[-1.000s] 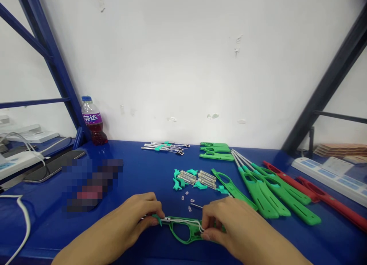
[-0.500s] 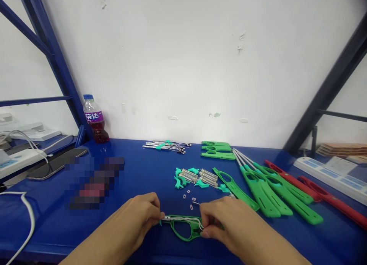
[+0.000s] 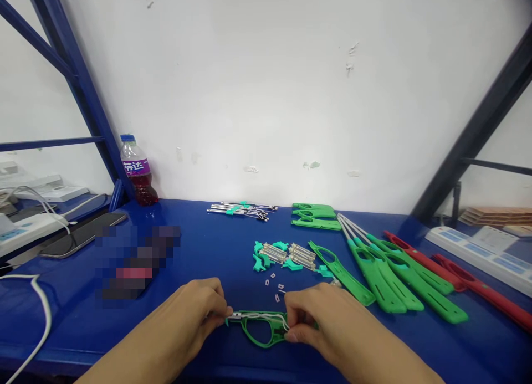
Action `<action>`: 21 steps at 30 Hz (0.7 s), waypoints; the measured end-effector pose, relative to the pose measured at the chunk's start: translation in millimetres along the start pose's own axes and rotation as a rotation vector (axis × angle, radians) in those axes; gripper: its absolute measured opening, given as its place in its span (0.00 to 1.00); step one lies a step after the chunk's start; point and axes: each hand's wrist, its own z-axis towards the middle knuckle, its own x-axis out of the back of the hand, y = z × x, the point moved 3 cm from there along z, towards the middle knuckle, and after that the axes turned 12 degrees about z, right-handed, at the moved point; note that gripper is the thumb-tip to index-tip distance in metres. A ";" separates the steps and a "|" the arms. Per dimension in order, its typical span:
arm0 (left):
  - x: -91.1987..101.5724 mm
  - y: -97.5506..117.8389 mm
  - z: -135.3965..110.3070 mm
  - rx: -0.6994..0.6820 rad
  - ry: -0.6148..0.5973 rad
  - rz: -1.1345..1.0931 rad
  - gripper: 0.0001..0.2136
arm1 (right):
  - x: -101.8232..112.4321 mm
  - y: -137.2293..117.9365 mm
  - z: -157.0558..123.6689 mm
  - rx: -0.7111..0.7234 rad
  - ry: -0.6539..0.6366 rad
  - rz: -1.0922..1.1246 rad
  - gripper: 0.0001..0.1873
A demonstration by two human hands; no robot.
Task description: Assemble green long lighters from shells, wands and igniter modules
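Observation:
A green plastic lighter shell (image 3: pixel 261 329) lies flat on the blue table (image 3: pixel 199 251) near its front edge, with white wires running along its top. My left hand (image 3: pixel 195 312) is closed in a pinch on the shell's left end, at a small metal piece. My right hand (image 3: pixel 320 323) is closed on the shell's right end, fingertips pressing the wires there. Just beyond the hands lie several tiny white clips (image 3: pixel 274 287), small clear-and-metal parts with teal triggers (image 3: pixel 282 255), and one more green shell half (image 3: pixel 343 276).
Assembled green long lighters (image 3: pixel 394 273) and red ones (image 3: pixel 453 276) lie at the right. Green shells (image 3: pixel 313 215) and metal tubes (image 3: pixel 241 210) sit by the wall. A purple drink bottle (image 3: pixel 137 173), a phone (image 3: pixel 83 234) and white cables (image 3: pixel 37 312) are at the left.
Both hands and the green shell sit slightly further left and up in the picture as the camera shifts. Both grips look unchanged.

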 end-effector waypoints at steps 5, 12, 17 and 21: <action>-1.2 -1.3 -0.5 0.018 -0.002 0.007 0.14 | -1.5 0.0 1.5 0.015 0.010 -0.006 0.11; 3.8 -7.7 -0.2 0.048 -0.034 -0.013 0.13 | -3.2 -7.4 4.5 0.003 -0.016 0.013 0.11; 6.4 -7.6 -3.0 0.096 -0.060 0.009 0.12 | -3.9 -12.2 5.3 0.009 -0.005 -0.009 0.11; 0.9 -7.8 -9.3 0.086 -0.033 -0.015 0.11 | -4.4 -13.6 4.6 0.014 -0.024 -0.079 0.09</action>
